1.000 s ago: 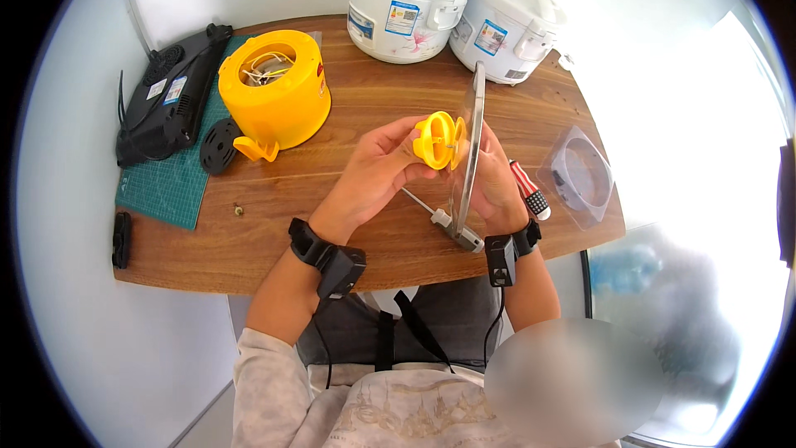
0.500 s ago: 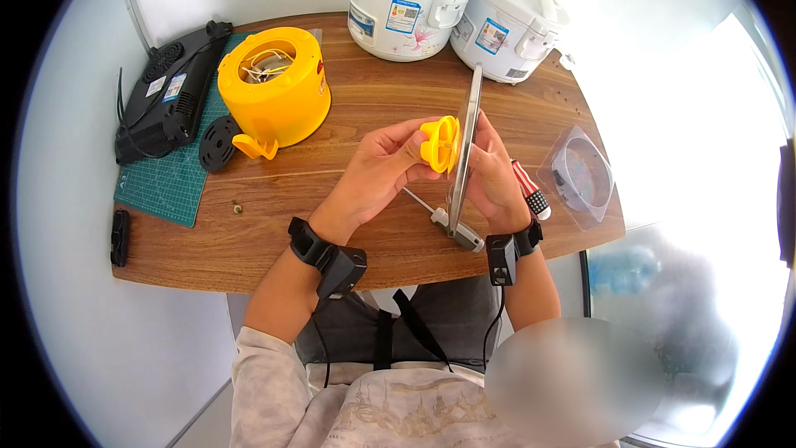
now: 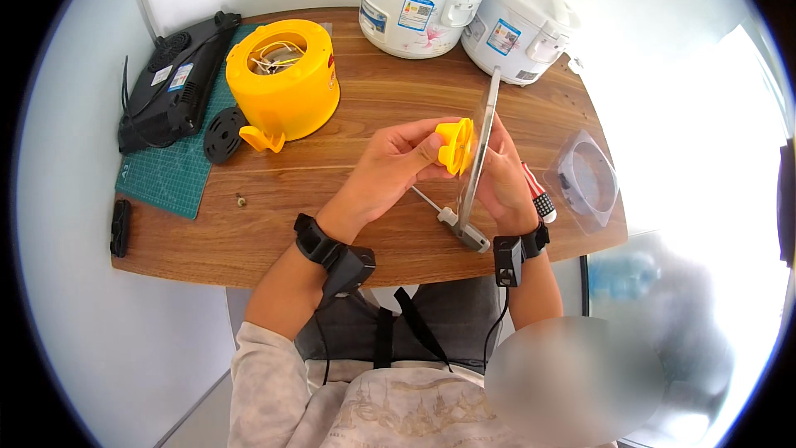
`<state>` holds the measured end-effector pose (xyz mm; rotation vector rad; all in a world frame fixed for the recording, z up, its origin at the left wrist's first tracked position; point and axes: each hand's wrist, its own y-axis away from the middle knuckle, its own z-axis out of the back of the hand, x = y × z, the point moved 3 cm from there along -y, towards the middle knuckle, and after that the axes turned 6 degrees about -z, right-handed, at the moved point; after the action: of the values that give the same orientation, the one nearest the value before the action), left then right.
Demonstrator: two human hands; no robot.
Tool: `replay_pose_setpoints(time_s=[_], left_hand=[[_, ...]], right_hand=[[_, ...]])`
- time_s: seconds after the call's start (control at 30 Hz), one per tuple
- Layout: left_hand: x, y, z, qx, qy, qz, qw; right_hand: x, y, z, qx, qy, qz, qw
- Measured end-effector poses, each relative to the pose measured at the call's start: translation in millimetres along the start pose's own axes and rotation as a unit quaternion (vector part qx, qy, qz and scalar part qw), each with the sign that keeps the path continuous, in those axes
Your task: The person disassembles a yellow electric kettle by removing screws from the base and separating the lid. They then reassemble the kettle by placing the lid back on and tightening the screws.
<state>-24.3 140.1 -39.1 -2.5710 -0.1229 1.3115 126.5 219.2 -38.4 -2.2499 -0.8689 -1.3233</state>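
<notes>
Left hand [image 3: 396,168] pinches a small yellow plastic cap-shaped part [image 3: 455,145], thumb on its near face, fingers curled behind, pressing it against the left face of a thin round metal lid plate [image 3: 479,162] seen edge-on. Right hand [image 3: 504,181] is wrapped around the plate's far side, fingers closed on it, holding it upright above the wooden table [image 3: 274,224]. Versus a second ago: the plate was tilted and is now closer to vertical, and the yellow part sits tighter on it, so my read is the part is being seated on the plate rather than pulled off, though I can't see the joint itself. A grey hinge block [image 3: 469,235] hangs at the plate's lower end, and a thin metal rod [image 3: 427,201] lies on the table just beside it. A red-handled screwdriver [image 3: 539,196] pokes out from behind the right hand. Further right, one clear plastic bag with a pale ring inside [image 3: 587,179]. Behind, near the far edge: two white rice cookers [image 3: 423,0], side by side, lids shut. Left of the hands: one yellow cylindrical cooker housing [image 3: 283,83], open top, loose wires visible inside. Beside it one black round vented disc [image 3: 224,134], lying partly on a green cutting mat [image 3: 170,178]. One black flat appliance [image 3: 174,83] upside down on the mat. One small screw [image 3: 240,199] loose on the table. One black strap-like item [image 3: 121,227] at the left edge. Each wrist carries a black band with a small box.
</notes>
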Motion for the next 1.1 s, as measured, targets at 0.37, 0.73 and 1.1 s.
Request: replay_pose_setpoints(time_s=[0.37, 0.73, 1.1], left_hand=[[-3, -3, 5, -0.054, -0.128, -0.053, 0.989], [-4, -2, 4, 0.04, 0.027, -0.011, 0.999], [-8, 3, 1, 0.075, -0.089, -0.006, 0.993]], right_hand=[[20, 5, -9, -0.074, 0.113, 0.031, 0.99], [20, 6, -2, -0.148, 0.212, 0.06, 0.964], [26, 12, -2, -0.185, 0.294, 0.094, 0.933]])
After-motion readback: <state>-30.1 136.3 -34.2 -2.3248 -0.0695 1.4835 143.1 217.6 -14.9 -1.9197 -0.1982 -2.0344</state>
